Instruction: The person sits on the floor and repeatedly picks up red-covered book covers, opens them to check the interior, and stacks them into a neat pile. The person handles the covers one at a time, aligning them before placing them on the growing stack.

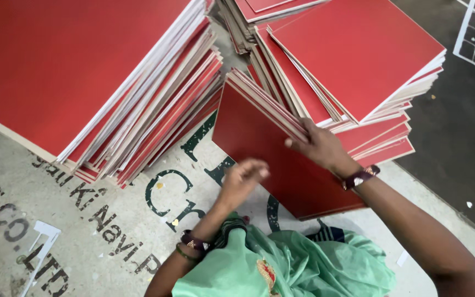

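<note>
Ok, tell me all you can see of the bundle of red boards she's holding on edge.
The bundle of red boards is several thin square sheets, red-faced with pale edges, like laminated card. It stands tilted on the printed floor covering, leaning toward the right stack. The right hand grips its top edge; the left hand is at its front face.

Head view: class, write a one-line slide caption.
Right hand tilts upright batch of red flat boards; left hand hovers beside, between two red board stacks.

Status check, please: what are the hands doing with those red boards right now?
Right hand grips top edge of tilted red board bundle. Left hand blurred, in front of its face. Tall red stacks close on both sides.
</note>
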### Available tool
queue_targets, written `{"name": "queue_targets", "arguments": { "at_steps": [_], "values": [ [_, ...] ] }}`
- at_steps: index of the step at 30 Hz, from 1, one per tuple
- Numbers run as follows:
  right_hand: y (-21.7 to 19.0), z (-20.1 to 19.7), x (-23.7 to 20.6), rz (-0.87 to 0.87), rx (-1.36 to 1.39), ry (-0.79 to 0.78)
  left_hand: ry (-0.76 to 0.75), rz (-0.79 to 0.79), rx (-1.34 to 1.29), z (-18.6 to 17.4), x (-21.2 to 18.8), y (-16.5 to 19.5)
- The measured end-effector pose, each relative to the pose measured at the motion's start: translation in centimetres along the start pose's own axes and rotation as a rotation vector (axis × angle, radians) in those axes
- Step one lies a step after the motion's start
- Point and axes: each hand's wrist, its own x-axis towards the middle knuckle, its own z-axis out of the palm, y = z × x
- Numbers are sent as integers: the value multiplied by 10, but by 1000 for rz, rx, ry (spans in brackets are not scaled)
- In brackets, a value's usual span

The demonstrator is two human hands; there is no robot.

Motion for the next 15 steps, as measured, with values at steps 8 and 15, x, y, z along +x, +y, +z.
{"name": "queue_targets", "arguments": {
  "at_steps": [8, 15],
  "values": [
    [13, -6, 4, -188, 324, 88, 264, 686, 582, 12, 39, 52],
    [8, 0, 1, -235, 289, 94, 202, 736, 930, 21, 56, 28]
  ]
}}
